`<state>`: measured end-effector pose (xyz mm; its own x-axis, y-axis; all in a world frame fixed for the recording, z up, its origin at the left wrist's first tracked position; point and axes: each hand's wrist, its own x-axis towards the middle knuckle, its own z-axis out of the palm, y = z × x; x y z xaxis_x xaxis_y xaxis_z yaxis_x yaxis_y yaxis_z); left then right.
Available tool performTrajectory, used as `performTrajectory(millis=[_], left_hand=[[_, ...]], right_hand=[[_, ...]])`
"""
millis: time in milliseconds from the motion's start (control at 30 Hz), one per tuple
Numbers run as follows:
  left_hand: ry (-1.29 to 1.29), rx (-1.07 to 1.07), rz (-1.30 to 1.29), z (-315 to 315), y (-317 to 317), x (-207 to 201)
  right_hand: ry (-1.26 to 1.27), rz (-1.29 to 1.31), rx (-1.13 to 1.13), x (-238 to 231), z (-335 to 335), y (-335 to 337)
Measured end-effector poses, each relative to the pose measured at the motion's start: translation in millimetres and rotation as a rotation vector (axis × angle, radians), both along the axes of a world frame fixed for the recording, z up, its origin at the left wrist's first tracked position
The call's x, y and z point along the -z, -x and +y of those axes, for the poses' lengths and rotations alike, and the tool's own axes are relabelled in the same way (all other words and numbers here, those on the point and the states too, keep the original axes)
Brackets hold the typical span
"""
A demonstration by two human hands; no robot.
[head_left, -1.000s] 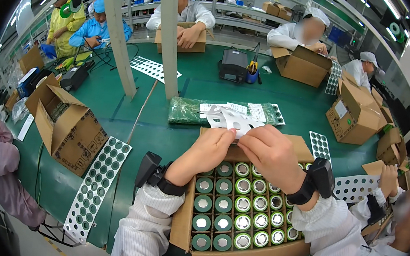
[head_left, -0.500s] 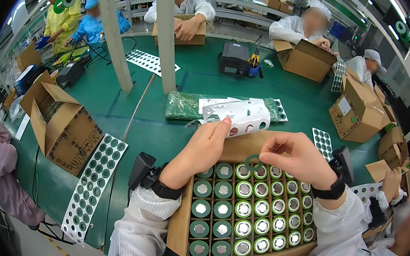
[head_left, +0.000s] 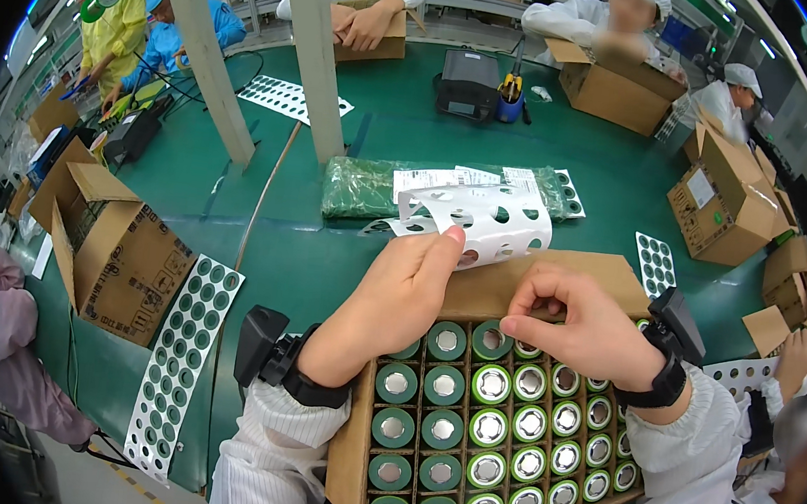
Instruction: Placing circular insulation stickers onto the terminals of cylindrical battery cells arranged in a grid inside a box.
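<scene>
A white die-cut sheet [head_left: 514,229] with round holes is pinched in my left hand [head_left: 409,277], curling above the far edge of the carton. My right hand [head_left: 585,325] is closed, thumb and forefinger at the edge of a green insulating ring [head_left: 490,343] that lies on top of a cell in the far row. Cylindrical battery cells stand upright in the cardboard carton [head_left: 548,285], parted by dividers. The two left columns carry dark green rings, as on this cell [head_left: 442,428]; bare light-green-rimmed cells [head_left: 489,426] fill columns further right. My right hand hides some far cells.
A green plastic-wrapped pack [head_left: 361,189] lies beyond the carton. To the left are a ring sticker sheet [head_left: 184,357] and an open cardboard box [head_left: 126,272]. Metal posts [head_left: 320,66] rise from the green table [head_left: 416,135]. Co-workers sit around it with boxes.
My right hand has lowered the green ring from above the cells onto a cell in the far row. My left hand still holds the sheet. The whole view has shifted slightly.
</scene>
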<state>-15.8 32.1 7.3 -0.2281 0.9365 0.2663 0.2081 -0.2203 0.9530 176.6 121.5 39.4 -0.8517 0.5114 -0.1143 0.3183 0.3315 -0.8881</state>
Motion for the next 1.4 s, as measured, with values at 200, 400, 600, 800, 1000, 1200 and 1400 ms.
performTrajectory(millis=[200, 400, 600, 800, 1000, 1200, 1400], left_hand=[[-0.028, -0.001, -0.016, 0.5, -0.5, 1.3], [-0.015, 0.003, 0.015, 2.7, 1.8, 5.4], [-0.019, 0.002, 0.033, 2.4, 1.4, 3.2], [-0.036, 0.001, 0.007, 3.6, -1.0, 6.4], [-0.028, 0.014, 0.026, 3.5, 1.9, 5.3], [-0.022, 0.014, 0.053, 2.6, 0.9, 1.9], [-0.02, 0.01, 0.043, 0.7, -0.1, 1.1]], right_hand=[[-0.022, -0.01, -0.013, -2.8, -1.6, 0.5], [-0.076, 0.032, -0.015, 1.2, -0.2, 0.4], [-0.071, 0.019, -0.008, 0.5, -0.6, 0.2], [-0.128, -0.013, -0.021, -0.5, -1.5, 0.4], [-0.133, -0.015, -0.01, -2.3, -2.2, 1.1], [-0.174, -0.006, -0.012, -0.8, -1.2, 0.9], [-0.188, 0.013, -0.004, 0.2, -3.1, 1.5]])
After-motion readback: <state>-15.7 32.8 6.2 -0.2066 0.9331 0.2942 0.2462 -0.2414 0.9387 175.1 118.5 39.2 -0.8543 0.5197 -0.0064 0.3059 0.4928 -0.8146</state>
